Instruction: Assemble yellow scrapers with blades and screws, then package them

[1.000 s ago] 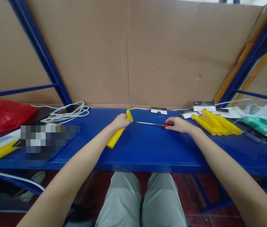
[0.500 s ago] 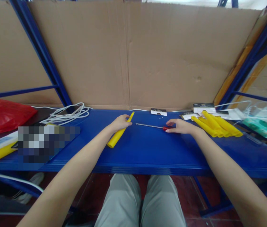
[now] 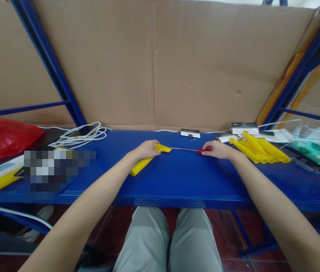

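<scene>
My left hand (image 3: 147, 149) is closed around a long yellow tube (image 3: 142, 166), its thicker end resting toward the table's front edge. The tube's flattened other end shows past my fingers, pointing right. In my right hand (image 3: 218, 149) is a screwdriver (image 3: 186, 149) with a red handle and a thin metal shaft. The shaft points left, and its tip meets the flattened yellow end; whether it is inside or just against it I cannot tell. Both hands are low over the blue table (image 3: 182, 177).
Several yellow tubes (image 3: 262, 149) lie in a pile at the right, by small black-and-white boxes (image 3: 244, 129). A small card (image 3: 190, 133) lies at the back. At the left are a white cable coil (image 3: 83, 136) and a red bag (image 3: 6, 138). Cardboard (image 3: 154, 68) walls the back.
The yellow tube's upper end has swung from pointing away to pointing right. My right hand has gripped and shifted the screwdriver slightly right, and its tip now meets the tube's end.
</scene>
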`<state>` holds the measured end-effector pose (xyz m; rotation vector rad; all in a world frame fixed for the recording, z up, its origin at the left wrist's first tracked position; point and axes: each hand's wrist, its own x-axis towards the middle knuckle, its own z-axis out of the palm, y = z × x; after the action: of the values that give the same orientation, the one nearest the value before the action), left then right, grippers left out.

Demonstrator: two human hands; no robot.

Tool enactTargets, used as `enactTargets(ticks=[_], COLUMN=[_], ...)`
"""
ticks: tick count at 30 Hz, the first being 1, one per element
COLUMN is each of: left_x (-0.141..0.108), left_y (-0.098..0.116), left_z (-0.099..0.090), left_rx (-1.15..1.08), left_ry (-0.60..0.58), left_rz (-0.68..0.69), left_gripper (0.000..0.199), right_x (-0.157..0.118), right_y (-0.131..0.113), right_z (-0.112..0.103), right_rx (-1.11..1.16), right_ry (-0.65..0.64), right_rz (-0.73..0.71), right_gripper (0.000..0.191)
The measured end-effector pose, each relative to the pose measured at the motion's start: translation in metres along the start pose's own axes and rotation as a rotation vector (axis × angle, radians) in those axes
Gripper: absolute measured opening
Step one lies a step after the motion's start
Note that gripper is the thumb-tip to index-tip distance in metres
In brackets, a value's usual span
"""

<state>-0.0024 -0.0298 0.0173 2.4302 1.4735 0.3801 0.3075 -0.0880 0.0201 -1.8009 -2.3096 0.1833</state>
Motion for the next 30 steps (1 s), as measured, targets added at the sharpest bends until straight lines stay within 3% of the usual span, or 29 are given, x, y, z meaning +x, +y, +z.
enactTargets(ticks=[8, 14, 23, 27, 30], left_x=[-0.011, -0.01, -0.007, -0.006, -0.005], left_y=[0.011, 0.008, 0.007, 0.006, 0.004], left_z=[-0.01, -0.011, -0.006, -0.005, -0.003], left_rx=[0.028, 0.023, 0.021, 0.029, 0.052], left_ry=[-0.019, -0.027, -0.014, -0.002, -0.001], left_rz=[0.051, 0.091, 0.104, 0.135, 0.161], left_gripper=[0.047, 0.049, 0.051, 0.049, 0.049], right_x=[-0.001, -0.003, 0.004, 0.015, 0.027], right_y=[0.018, 0.024, 0.014, 0.008, 0.001], right_z=[-0.002, -0.005, 0.009, 0.017, 0.015], right_rx=[-0.116, -0.178, -0.048, -0.088, -0.166], right_ry=[0.022, 0.046, 0.127, 0.206, 0.181], right_rz=[0.103, 0.174, 0.079, 0.019, 0.035], right_gripper=[0.017, 0.017, 0.029, 0.031, 0.031])
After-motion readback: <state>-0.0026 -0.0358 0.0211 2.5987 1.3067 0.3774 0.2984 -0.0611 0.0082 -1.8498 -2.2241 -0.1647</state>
